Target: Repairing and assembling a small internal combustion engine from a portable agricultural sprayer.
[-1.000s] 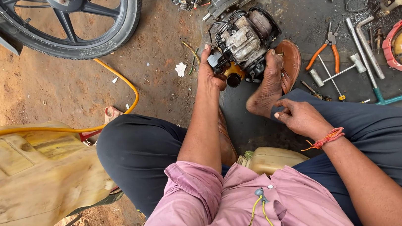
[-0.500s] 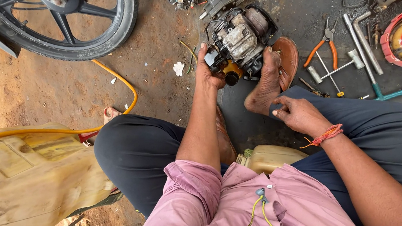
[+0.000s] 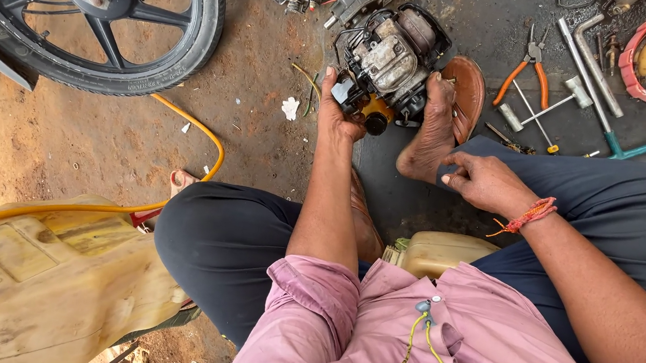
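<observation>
My left hand (image 3: 336, 115) grips the near edge of the small engine assembly (image 3: 388, 56), fingers wrapped narrow around its casing, while my bare foot (image 3: 428, 129) braces its right side on the dark floor ahead of me. My right hand (image 3: 487, 183) rests at my trouser hem, fingers pinched together; I cannot tell whether they hold anything. Judged from this state, the unit is only steadied: pliers (image 3: 528, 71) and wrenches (image 3: 592, 54) lie untouched, so tool work remains.

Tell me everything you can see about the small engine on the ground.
The small engine is a grimy block of grey metal and black casing with a yellow part low on its near side. It sits on dark, oily ground. The left hand grips its near edge, and a bare foot in a brown sandal presses against its right side.
</observation>
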